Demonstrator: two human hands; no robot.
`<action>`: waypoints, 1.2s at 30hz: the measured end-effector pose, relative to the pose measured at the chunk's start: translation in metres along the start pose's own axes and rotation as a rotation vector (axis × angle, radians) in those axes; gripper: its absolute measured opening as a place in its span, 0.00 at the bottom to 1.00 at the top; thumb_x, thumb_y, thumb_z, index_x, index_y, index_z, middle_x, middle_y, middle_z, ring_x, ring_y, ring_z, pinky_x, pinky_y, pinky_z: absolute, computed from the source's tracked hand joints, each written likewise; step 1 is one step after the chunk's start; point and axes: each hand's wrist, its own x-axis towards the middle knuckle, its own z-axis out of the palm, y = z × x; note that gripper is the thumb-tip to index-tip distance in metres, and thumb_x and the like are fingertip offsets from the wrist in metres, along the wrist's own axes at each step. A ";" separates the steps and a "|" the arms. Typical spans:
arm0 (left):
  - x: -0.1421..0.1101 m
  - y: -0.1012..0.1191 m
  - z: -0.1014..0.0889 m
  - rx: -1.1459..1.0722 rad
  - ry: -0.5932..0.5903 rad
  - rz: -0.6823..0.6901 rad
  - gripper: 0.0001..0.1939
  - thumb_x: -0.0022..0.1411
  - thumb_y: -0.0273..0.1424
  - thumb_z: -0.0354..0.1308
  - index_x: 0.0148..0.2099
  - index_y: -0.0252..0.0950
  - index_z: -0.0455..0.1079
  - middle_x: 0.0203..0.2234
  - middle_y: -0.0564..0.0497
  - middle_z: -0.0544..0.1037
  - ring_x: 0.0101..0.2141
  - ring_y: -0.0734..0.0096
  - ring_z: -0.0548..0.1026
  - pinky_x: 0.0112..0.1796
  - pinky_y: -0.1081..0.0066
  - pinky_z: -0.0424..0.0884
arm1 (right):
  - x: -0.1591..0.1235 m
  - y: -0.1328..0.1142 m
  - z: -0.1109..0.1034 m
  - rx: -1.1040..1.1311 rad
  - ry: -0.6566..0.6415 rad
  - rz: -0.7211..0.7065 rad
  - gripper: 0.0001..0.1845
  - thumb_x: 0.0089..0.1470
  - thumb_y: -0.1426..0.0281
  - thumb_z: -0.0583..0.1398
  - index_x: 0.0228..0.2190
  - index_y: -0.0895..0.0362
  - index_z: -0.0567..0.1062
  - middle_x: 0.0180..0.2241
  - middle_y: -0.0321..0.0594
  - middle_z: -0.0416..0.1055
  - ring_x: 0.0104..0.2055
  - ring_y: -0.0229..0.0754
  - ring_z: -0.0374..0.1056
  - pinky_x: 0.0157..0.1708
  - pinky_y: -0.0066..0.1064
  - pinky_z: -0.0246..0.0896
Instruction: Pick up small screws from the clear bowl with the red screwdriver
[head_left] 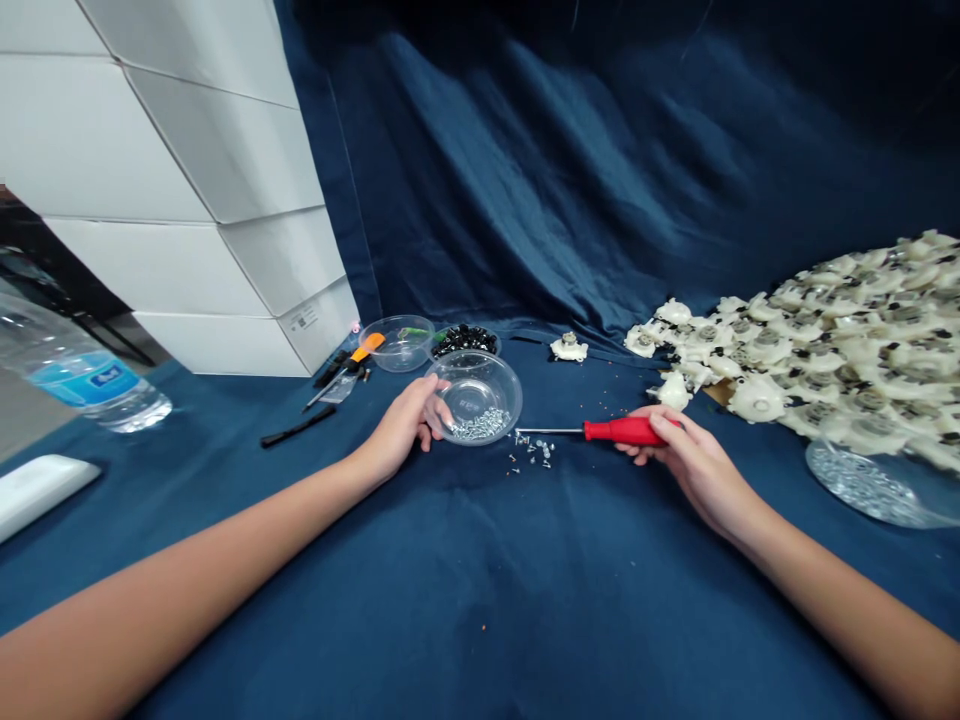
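My left hand [405,425] grips the near rim of a clear plastic bowl [484,378] that holds small silver screws and is tipped toward me. My right hand [686,455] is closed around the red handle of a screwdriver [600,431], whose thin shaft points left and lies low over the blue cloth. Its tip reaches a small scatter of loose screws [532,450] just right of the bowl. Both forearms stretch in from the bottom corners.
A large heap of cream plastic parts [832,345] fills the right side, with one part [569,347] apart from it. A clear dish of screws [870,485] sits at the right. Behind stand two more bowls [397,342], an orange-handled tool [352,365], a water bottle [75,375] and white boxes [187,180].
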 end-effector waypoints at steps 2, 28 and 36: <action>-0.001 0.000 0.000 0.017 0.002 0.012 0.34 0.72 0.61 0.53 0.57 0.33 0.68 0.28 0.50 0.80 0.22 0.71 0.75 0.16 0.78 0.66 | -0.001 0.000 0.001 -0.006 -0.014 0.011 0.19 0.66 0.52 0.69 0.44 0.55 0.84 0.37 0.44 0.84 0.37 0.47 0.76 0.38 0.34 0.71; -0.009 -0.001 0.001 0.186 -0.030 0.145 0.24 0.77 0.54 0.52 0.55 0.38 0.70 0.34 0.51 0.79 0.26 0.71 0.76 0.18 0.76 0.67 | -0.011 -0.017 0.013 0.011 -0.029 -0.038 0.20 0.67 0.51 0.68 0.48 0.52 0.83 0.41 0.45 0.84 0.41 0.50 0.77 0.39 0.37 0.73; -0.009 0.001 0.002 0.189 -0.029 0.136 0.25 0.76 0.54 0.52 0.56 0.37 0.69 0.34 0.50 0.79 0.26 0.71 0.76 0.18 0.77 0.67 | -0.007 -0.016 0.004 0.180 0.051 0.017 0.19 0.66 0.53 0.67 0.46 0.53 0.87 0.40 0.46 0.85 0.42 0.51 0.78 0.37 0.36 0.74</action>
